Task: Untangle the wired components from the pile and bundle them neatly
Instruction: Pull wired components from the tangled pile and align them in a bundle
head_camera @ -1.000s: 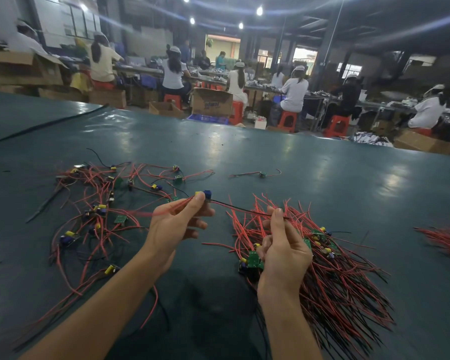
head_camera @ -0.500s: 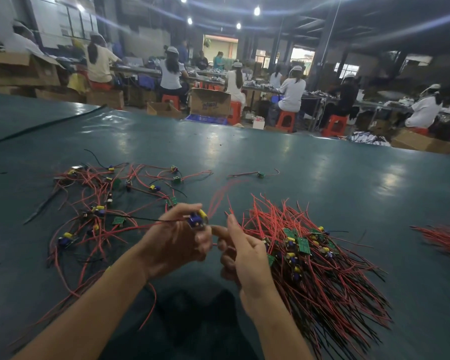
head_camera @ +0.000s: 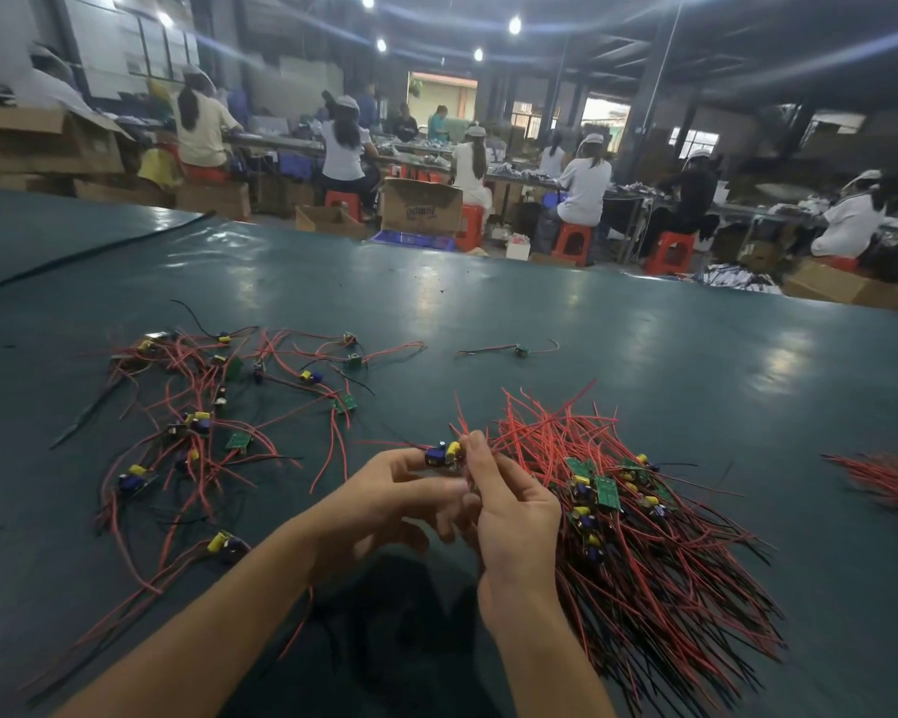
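Observation:
A tangled pile of small circuit boards with red and black wires lies on the left of the green table. A tidier bundle of the same wired components lies on the right, wires fanned out. My left hand pinches one wired component, blue and yellow parts on top, just above the table between the two heaps. My right hand meets it from the right and pinches the component's wires at its fingertips.
One loose wired component lies apart at mid-table. More red wires lie at the right edge. Beyond the table's far edge are cardboard boxes, red stools and several seated workers at benches.
My hands were apart with a wire stretched between them; they have come together. The component now sits at my left fingertips and my right fingers have closed in on its wires.

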Available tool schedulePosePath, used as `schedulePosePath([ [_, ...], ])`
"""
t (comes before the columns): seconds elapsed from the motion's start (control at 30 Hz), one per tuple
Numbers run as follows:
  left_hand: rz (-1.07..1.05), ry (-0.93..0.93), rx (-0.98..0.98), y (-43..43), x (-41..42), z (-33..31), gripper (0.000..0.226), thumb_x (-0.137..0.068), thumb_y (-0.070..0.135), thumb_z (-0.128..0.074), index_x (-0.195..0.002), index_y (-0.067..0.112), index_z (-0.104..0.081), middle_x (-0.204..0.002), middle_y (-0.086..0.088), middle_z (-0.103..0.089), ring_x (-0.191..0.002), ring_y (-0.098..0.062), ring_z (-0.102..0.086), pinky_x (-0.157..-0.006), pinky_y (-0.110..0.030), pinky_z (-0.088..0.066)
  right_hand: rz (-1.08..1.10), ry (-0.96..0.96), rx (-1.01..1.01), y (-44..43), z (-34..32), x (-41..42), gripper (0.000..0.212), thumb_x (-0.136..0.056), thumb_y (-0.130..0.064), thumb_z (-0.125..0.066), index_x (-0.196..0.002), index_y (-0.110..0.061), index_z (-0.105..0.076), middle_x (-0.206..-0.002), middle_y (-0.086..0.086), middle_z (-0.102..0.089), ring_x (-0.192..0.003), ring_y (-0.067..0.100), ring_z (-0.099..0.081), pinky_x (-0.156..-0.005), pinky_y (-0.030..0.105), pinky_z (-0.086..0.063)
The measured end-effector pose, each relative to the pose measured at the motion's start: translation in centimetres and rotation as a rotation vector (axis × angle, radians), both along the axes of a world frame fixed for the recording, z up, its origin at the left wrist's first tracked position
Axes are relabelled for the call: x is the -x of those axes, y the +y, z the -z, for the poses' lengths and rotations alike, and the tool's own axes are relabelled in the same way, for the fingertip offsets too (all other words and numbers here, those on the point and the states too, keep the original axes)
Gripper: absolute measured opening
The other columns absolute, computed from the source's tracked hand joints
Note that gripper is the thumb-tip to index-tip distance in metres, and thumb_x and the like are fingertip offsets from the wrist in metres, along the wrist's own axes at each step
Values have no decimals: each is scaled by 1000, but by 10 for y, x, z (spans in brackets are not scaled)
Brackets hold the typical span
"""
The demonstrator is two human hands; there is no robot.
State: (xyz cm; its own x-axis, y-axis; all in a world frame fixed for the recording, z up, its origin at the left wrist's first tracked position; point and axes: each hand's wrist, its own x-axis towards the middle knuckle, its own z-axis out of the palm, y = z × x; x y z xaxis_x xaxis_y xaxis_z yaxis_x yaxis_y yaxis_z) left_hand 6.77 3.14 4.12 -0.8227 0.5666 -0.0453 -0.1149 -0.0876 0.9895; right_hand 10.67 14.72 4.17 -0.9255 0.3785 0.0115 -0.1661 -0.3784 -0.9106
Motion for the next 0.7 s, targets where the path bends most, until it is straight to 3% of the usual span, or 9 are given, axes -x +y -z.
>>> schedulePosePath([
  [0.07, -105, 2, -18, 5, -1, -1, 46, -72, 65, -69, -70, 19, -70, -67, -7, -64, -56, -16, -58, -47, -22, -43, -21, 19, -9, 0, 1, 0, 21, -84, -25, -72, -67, -14, -78, -59, 7, -67, -50, 16, -60, -48, 24, -50],
  [0.1, -191, -7, -49, 8, 0, -1, 49, -73, 66, -65, -68, 18, -70, -67, -9, -65, -54, -17, -59, -46, -21, -43, -37, 24, -8, 0, 1, 0, 21, -86, -22, -71, -68, -13, -78, -60, 6, -68, -51, 14, -62, -49, 24, -52],
  [0.2, -403, 135, -105, 12, 3, 1, 39, -72, 49, -66, -62, 12, -71, -62, -13, -65, -46, -16, -57, -43, -21, -43, -17, -20, -20, 2, 3, 2, 26, -87, -21, -71, -63, -13, -76, -48, -1, -54, -39, 6, -44, -39, 17, -37],
  [0.33, -466, 298, -101, 11, 5, -2, 34, -79, 39, -64, -60, 11, -69, -53, -11, -62, -42, -16, -54, -40, -21, -43, 113, -113, 46, 13, 0, 8, 27, -88, -22, -72, -62, -16, -77, -54, 3, -57, -44, 11, -43, -46, 22, -36],
  [0.47, -498, 281, -98, 6, 10, 0, 34, -80, 39, -63, -61, 11, -70, -55, -10, -64, -44, -15, -56, -40, -22, -45, 213, -83, 207, 35, -4, 10, 28, -88, -15, -70, -61, -13, -76, -57, -2, -63, -37, 3, -39, -33, 17, -27],
  [0.7, -503, 162, -115, 5, 11, 13, 33, -77, 39, -64, -61, 11, -69, -55, -10, -62, -44, -17, -55, -39, -23, -44, 208, -78, 120, 26, 5, 13, 26, -89, -20, -71, -63, -15, -72, -55, -3, -60, -37, 4, -38, -33, 18, -29],
])
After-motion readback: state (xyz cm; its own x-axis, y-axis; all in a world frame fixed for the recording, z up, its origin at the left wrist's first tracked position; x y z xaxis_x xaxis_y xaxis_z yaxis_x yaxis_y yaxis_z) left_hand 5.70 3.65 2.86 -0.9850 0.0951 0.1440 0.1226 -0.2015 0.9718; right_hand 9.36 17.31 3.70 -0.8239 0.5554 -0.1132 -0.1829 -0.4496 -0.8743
